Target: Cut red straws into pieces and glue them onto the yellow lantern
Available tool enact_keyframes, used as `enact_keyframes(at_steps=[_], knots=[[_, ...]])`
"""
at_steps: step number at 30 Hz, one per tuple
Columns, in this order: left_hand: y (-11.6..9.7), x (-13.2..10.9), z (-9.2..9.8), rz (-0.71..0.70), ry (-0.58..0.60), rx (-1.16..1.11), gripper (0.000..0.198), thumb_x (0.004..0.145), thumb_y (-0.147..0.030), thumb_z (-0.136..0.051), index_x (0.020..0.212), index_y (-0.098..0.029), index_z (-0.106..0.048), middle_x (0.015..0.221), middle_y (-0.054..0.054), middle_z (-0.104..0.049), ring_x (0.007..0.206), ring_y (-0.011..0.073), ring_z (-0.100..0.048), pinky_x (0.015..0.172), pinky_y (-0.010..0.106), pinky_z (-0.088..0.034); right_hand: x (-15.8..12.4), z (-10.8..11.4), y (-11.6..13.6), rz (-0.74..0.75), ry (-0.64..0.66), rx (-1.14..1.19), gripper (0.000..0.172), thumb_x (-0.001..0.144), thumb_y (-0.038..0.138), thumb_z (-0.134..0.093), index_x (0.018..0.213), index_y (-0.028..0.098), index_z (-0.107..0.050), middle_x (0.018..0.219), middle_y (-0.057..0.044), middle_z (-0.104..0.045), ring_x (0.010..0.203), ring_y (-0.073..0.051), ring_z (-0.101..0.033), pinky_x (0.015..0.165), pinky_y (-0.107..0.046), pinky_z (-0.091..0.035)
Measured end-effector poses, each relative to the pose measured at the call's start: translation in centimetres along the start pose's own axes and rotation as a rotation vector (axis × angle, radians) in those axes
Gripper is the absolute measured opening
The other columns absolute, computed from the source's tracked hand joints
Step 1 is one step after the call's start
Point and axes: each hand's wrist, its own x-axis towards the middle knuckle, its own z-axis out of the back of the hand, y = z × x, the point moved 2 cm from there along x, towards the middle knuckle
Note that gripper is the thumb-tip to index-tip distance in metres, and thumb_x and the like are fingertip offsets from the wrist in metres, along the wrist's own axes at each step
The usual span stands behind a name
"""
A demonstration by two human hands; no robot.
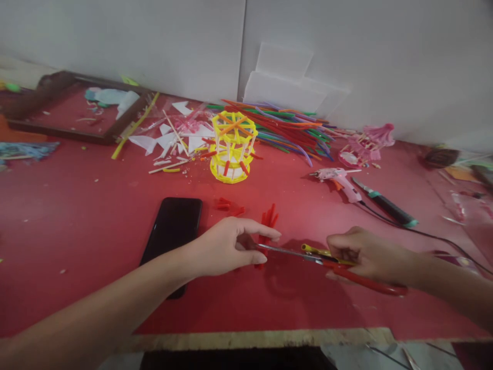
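My left hand [227,246] is curled around a small bunch of red pipe cleaners [270,218], whose ends stick out above the fingers and below the thumb. In my right hand [358,252] is a pair of red-handled scissors [372,281]. Their metal blades point left, and the tip reaches the bunch by my left fingers. A yellow tube-like piece [314,250] shows beside the scissors at my right fingers; how it is attached cannot be seen. Just beyond my left hand lie short cut red pieces [223,204].
A black phone [173,223] lies partly beneath my left forearm. Behind stand a yellow frame model [233,136] and a heap of coloured pipe cleaners [292,128]. Right of these are a pink glue gun [339,180], a cutter knife [389,205] and a pink model [372,144]. A wooden tray [61,128] sits far left.
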Motion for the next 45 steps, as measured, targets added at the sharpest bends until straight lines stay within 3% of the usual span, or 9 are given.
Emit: enact_keyframes(at_steps=[9,15,18,21,24,28,31,39,45], knots=[[0.1,0.2,0.3,-0.092,-0.132,0.015,0.049,0.076,-0.017,-0.07,0.124,-0.023,-0.065,0.076,-0.003,-0.061,0.066,0.0107,-0.063,0.067,0.024,-0.053,-0.7,-0.2,-2.9,-0.01,-0.194,0.072,0.048,0.077,0.056,-0.066,0.062,0.023,-0.035,0.055,0.008,-0.03,0.052,-0.01,-0.025,0.05,-0.025,-0.021],[0.0,0.2,0.5,-0.142,-0.199,0.001,0.053,0.078,-0.019,-0.071,0.129,-0.023,-0.061,0.084,-0.001,-0.061,0.07,0.0098,-0.062,0.068,0.022,-0.053,-0.9,-1.2,-4.9,-0.294,-0.503,-0.01,0.043,0.08,0.055,-0.062,0.065,0.025,-0.037,0.054,0.005,-0.036,0.05,-0.012,-0.033,0.051,-0.027,-0.026],[-0.2,0.0,0.5,-0.129,-0.194,-0.04,0.056,0.078,-0.018,-0.071,0.132,-0.021,-0.058,0.075,-0.004,-0.059,0.067,0.0093,-0.062,0.066,0.021,-0.052,-0.9,-0.9,-5.0,-0.368,-0.465,-0.083,0.037,0.08,0.049,-0.064,0.065,0.024,-0.041,0.055,0.003,-0.046,0.05,-0.014,-0.042,0.052,-0.029,-0.029],[-0.2,0.0,0.5,-0.122,-0.188,-0.075,0.059,0.078,-0.018,-0.072,0.134,-0.022,-0.056,0.073,-0.004,-0.06,0.068,0.0093,-0.064,0.068,0.021,-0.053,-1.1,-0.1,-3.7,-0.277,-0.337,-0.176,0.031,0.078,0.044,-0.066,0.063,0.023,-0.049,0.06,-0.002,-0.057,0.055,-0.018,-0.051,0.055,-0.031,-0.034],[-0.1,0.0,0.5,-0.138,-0.202,-0.079,0.06,0.077,-0.019,-0.073,0.134,-0.024,-0.057,0.075,-0.004,-0.061,0.07,0.0096,-0.064,0.069,0.021,-0.053,-1.1,0.5,-0.4,-0.193,-0.498,-0.184,0.02,0.086,0.036,-0.055,0.076,0.021,-0.063,0.079,-0.009,-0.067,0.07,-0.023,-0.06,0.065,-0.036,-0.043],[0.0,0.1,0.6,-0.148,-0.197,-0.089,0.06,0.076,-0.022,-0.075,0.134,-0.025,-0.057,0.071,-0.004,-0.063,0.068,0.0093,-0.063,0.066,0.019,-0.051,1.4,-0.6,5.2,-0.06,-0.494,0.287,0.02,0.09,0.04,-0.057,0.09,0.024,-0.068,0.084,-0.004,-0.073,0.071,-0.017,-0.067,0.063,-0.029,-0.05],[0.1,0.2,1.1,-0.149,-0.251,-0.114,0.061,0.077,-0.024,-0.076,0.135,-0.023,-0.055,0.067,-0.005,-0.065,0.064,0.0092,-0.061,0.063,0.019,-0.048,4.7,-1.7,7.8,0.049,-0.454,0.672,0.023,0.08,0.037,-0.072,0.097,0.023,-0.065,0.088,-0.002,-0.073,0.076,-0.016,-0.07,0.068,-0.027,-0.056],[0.2,0.5,1.8,-0.205,-0.378,-0.009,0.052,0.08,-0.023,-0.071,0.13,-0.017,-0.058,0.071,-0.002,-0.065,0.066,0.0116,-0.062,0.064,0.022,-0.052,8.8,-2.8,7.4,0.204,-0.528,0.875,0.018,0.077,0.024,-0.072,0.093,0.021,-0.067,0.083,-0.001,-0.074,0.077,-0.016,-0.07,0.071,-0.03,-0.056],[-0.1,-0.2,0.8,-0.415,-0.413,0.292,0.041,0.082,-0.008,-0.062,0.12,-0.022,-0.065,0.109,0.004,-0.066,0.075,0.0086,-0.065,0.071,0.02,-0.057,8.6,-3.8,6.7,0.25,-0.515,0.869,0.011,0.08,0.029,-0.072,0.088,0.021,-0.069,0.085,-0.002,-0.074,0.077,-0.017,-0.069,0.07,-0.029,-0.056]])
